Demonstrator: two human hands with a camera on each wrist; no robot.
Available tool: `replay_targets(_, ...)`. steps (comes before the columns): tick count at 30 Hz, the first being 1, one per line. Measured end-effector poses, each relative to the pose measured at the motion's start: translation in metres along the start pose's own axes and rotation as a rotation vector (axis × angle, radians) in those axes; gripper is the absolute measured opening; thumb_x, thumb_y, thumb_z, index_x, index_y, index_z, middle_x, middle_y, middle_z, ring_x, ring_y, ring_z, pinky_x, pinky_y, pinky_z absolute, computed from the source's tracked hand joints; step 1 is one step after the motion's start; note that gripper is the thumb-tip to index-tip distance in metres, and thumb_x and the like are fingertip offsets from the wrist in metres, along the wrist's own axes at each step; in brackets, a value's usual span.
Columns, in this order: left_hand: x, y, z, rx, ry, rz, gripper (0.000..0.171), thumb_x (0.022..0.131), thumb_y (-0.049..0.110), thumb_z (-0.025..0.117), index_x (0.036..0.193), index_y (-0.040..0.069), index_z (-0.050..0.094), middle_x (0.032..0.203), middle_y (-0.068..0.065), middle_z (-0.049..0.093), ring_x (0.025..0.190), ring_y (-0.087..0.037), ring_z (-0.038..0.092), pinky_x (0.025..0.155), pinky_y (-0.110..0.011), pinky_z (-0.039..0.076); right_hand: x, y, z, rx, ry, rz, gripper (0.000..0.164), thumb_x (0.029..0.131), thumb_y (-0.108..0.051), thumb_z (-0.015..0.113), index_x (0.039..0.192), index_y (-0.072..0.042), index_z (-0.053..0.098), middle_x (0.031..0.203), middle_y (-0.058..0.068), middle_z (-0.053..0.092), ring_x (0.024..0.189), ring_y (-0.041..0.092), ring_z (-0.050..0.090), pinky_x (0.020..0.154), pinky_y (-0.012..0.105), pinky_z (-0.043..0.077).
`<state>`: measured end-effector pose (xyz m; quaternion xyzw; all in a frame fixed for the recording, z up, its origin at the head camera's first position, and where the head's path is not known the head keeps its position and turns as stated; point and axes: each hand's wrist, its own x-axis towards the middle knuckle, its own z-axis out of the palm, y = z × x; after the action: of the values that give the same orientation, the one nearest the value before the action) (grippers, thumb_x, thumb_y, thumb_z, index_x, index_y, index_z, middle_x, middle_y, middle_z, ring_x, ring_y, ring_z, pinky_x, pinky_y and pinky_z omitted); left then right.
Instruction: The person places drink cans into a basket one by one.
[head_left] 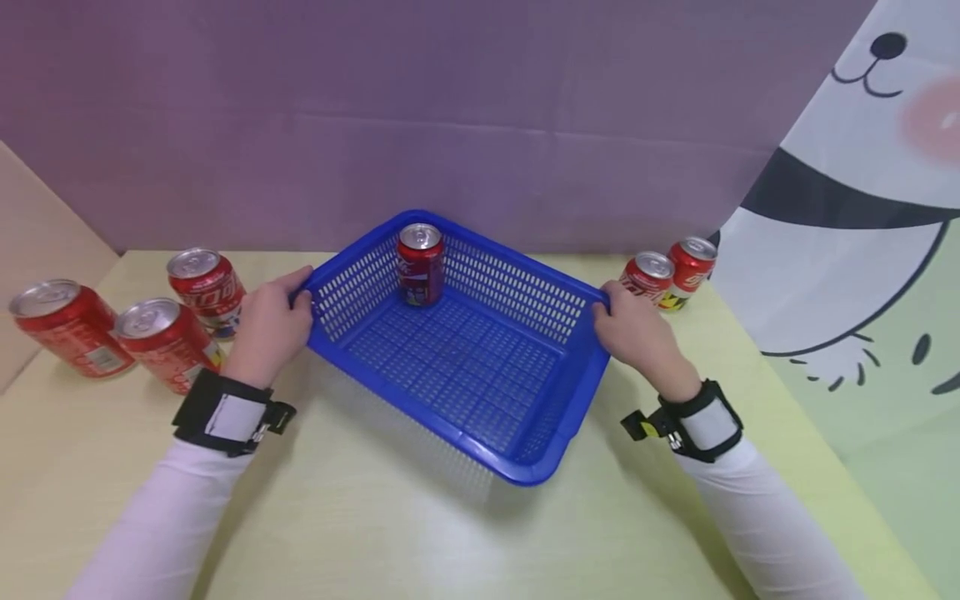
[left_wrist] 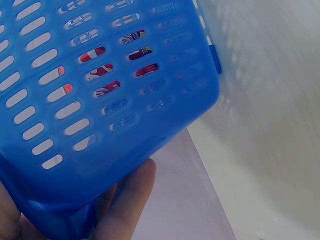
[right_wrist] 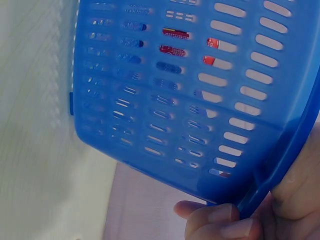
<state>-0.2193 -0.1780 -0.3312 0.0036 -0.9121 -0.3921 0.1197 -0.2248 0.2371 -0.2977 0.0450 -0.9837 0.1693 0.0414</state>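
Observation:
Both hands grip a blue plastic basket [head_left: 480, 450] by its rim, and it sits turned at an angle over the table. My left hand [head_left: 272, 321] curls round the left corner, with fingertips under the rim in the left wrist view. At the right corner my right hand [head_left: 637, 327] holds the rim, its fingers [right_wrist: 215, 220] bent beneath the edge. One red soda can [head_left: 422, 271] stands upright inside, near the basket's far corner. Through the slots of the basket wall [left_wrist: 120, 145] bits of red can show.
Three red cans stand left of the left hand: one at the edge [head_left: 71, 329], one in front [head_left: 167, 346] and one behind [head_left: 206, 292]. Two more cans [head_left: 692, 271] stand beyond the right hand. A purple backdrop [head_left: 450, 125] rises behind the pale table [head_left: 375, 533].

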Motion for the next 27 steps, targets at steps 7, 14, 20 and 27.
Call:
replay_targets(7, 0.001, 0.001, 0.003, 0.000, 0.005, 0.014, 0.043, 0.102, 0.007, 0.043, 0.144, -0.003, 0.045, 0.139, -0.031, 0.046, 0.101, -0.042, 0.057, 0.055, -0.038, 0.044, 0.000, 0.002, -0.001, 0.008, 0.005, -0.001, 0.037, 0.101, -0.019, 0.042, 0.126, 0.007, 0.052, 0.104, 0.026, 0.062, 0.090, 0.040, 0.061, 0.074, 0.055, 0.048)
replay_targets(14, 0.001, 0.001, 0.002, -0.003, -0.007, 0.017, 0.044, 0.102, 0.007, 0.043, 0.144, -0.003, 0.044, 0.139, -0.032, 0.046, 0.097, -0.041, 0.058, 0.050, -0.033, 0.043, 0.001, 0.002, 0.001, 0.011, -0.004, 0.000, 0.037, 0.102, -0.019, 0.042, 0.125, 0.008, 0.052, 0.103, 0.025, 0.062, 0.087, 0.038, 0.061, 0.072, 0.052, 0.048)
replay_targets(20, -0.002, 0.001, -0.003, 0.057, 0.006, 0.070, 0.044, 0.100, 0.007, 0.045, 0.142, -0.006, 0.046, 0.131, -0.034, 0.052, 0.089, -0.040, 0.059, 0.051, -0.037, 0.043, 0.002, -0.001, 0.000, 0.018, -0.011, -0.004, 0.037, 0.102, -0.018, 0.042, 0.127, 0.008, 0.051, 0.105, 0.026, 0.062, 0.089, 0.038, 0.061, 0.074, 0.053, 0.049)
replay_targets(27, 0.004, 0.010, -0.029, 0.266, -0.017, 0.222, 0.036, 0.100, 0.014, 0.046, 0.120, -0.011, 0.062, 0.108, -0.034, 0.061, 0.091, -0.045, 0.059, 0.073, -0.058, 0.049, 0.000, -0.001, 0.002, 0.015, -0.005, 0.010, 0.037, 0.102, -0.019, 0.041, 0.126, 0.007, 0.051, 0.103, 0.024, 0.063, 0.087, 0.037, 0.061, 0.071, 0.051, 0.049)
